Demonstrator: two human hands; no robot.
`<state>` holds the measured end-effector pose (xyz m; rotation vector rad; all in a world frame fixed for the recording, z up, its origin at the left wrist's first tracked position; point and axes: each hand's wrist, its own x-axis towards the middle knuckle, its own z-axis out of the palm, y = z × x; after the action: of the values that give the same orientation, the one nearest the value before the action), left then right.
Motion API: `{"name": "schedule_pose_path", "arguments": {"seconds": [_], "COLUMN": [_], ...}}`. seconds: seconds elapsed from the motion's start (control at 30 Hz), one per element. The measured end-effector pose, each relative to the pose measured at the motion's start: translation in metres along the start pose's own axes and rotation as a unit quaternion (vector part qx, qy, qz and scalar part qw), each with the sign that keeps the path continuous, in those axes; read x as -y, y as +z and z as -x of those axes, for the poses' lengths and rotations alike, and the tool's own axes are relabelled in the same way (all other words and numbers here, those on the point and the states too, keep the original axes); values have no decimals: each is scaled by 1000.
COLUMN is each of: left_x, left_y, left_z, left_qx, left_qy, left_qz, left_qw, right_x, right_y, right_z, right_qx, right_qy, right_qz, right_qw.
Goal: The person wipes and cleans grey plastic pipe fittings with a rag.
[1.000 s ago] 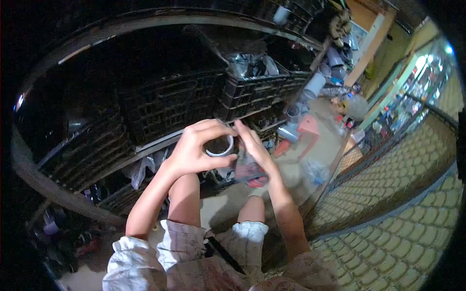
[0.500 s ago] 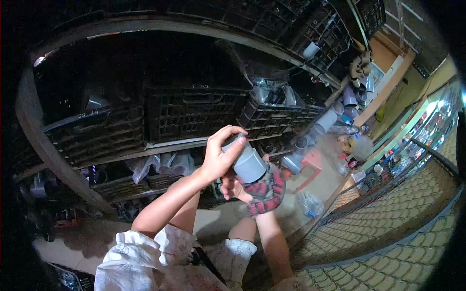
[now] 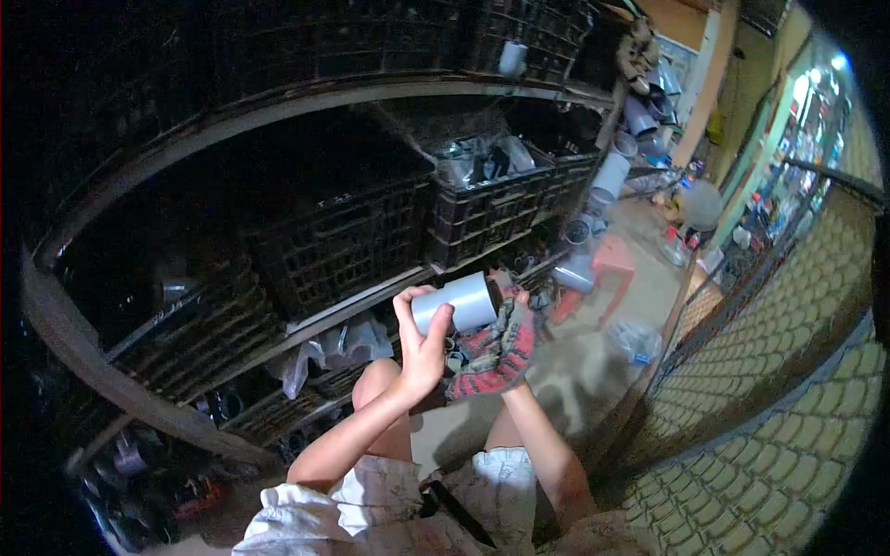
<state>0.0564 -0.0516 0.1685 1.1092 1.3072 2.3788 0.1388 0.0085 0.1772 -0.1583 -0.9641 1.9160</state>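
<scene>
Your left hand (image 3: 419,350) wraps around the smooth, light grey plastic pipe piece (image 3: 468,301), a stubby hollow cylinder near the centre of the frame, up off the floor. Its fingers are curled closed on the outside wall, with the thumb laid along the near side. Your right hand (image 3: 517,345), just right of centre, has its fingers closed on a rumpled red, black and grey checked cloth (image 3: 487,372); the folds hide most of them, so you cannot tell how tightly they grip or whether any cloth goes inside the pipe.

The step in hand looks like working the cloth at the pipe's dark, open right end. The next move calls for a firm left hold on that slick, rounded wall, with the soft cloth kept bunched so that loose folds don't slip between fingers and rim.

Beyond your hands, black lattice-sided plastic crates (image 3: 348,243) line the shelf from left to upper centre, and crinkled clear plastic bags (image 3: 482,165) top one of them. Right of centre, a glossy pink plastic stool (image 3: 614,264) stands by more grey tubes (image 3: 575,274). At lower right, dark wire mesh (image 3: 760,445) makes a scalloped pattern.
</scene>
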Motion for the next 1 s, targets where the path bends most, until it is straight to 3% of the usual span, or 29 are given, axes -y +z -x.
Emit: {"name": "schedule_pose_path", "arguments": {"seconds": [0.07,0.13,0.2,0.23,0.27,0.3,0.37,0.43,0.5,0.53,0.57,0.63,0.67,0.7,0.73,0.83,0.87,0.9,0.93,1.0], "left_x": [3,7,11,11,9,15,14,-4,-25,-32,-38,-39,-39,-39,-35,-25,-10,-14,-11,-12], "left_y": [0,-3,-7,-7,-4,-7,-15,-24,-33,-32,-32,-32,-31,-30,-29,-28,-29,-26,-25,-19], "left_z": [1,1,-3,-5,-6,-5,-6,-11,-15,-13,-12,-18,-20,-21,-22,-24,-28,-27,-31,-34], "left_qx": [8,20,31,36,43,64,81,132,253,263,272,259,249,238,212,173,143,76,31,-47], "left_qy": [-31,-76,-88,-93,-35,-81,-4,27,75,112,149,164,141,120,117,-8,23,-134,-162,-215], "left_qz": [-14,-49,-80,-94,-169,-122,-186,-203,-261,-280,-299,-300,-285,-269,-252,-162,-111,-23,16,52], "left_qw": [999,996,992,991,984,987,979,970,928,916,902,903,915,926,937,971,983,988,986,974], "right_x": [2,-6,-18,-29,-27,-16,6,18,24,18,23,35,28,23,22,28,8,10,-11,-41], "right_y": [11,-2,4,8,9,21,34,38,27,18,3,7,7,3,-1,8,-20,-22,-33,-37], "right_z": [6,7,12,5,7,13,16,8,-9,-17,-27,-28,-17,-23,-24,-3,-14,-8,-3,10], "right_qx": [-39,21,-67,-90,-78,-63,-34,-32,19,34,139,162,156,115,102,32,6,89,29,-3], "right_qy": [8,7,-96,-286,-338,-384,-336,-319,-228,-155,-90,127,30,121,151,207,277,294,176,-8], "right_qz": [-22,37,184,375,473,563,662,689,608,503,490,392,347,284,249,73,-7,-97,-144,13], "right_qw": [999,999,976,877,810,729,669,650,761,849,856,897,924,944,951,975,961,947,973,1000]}}
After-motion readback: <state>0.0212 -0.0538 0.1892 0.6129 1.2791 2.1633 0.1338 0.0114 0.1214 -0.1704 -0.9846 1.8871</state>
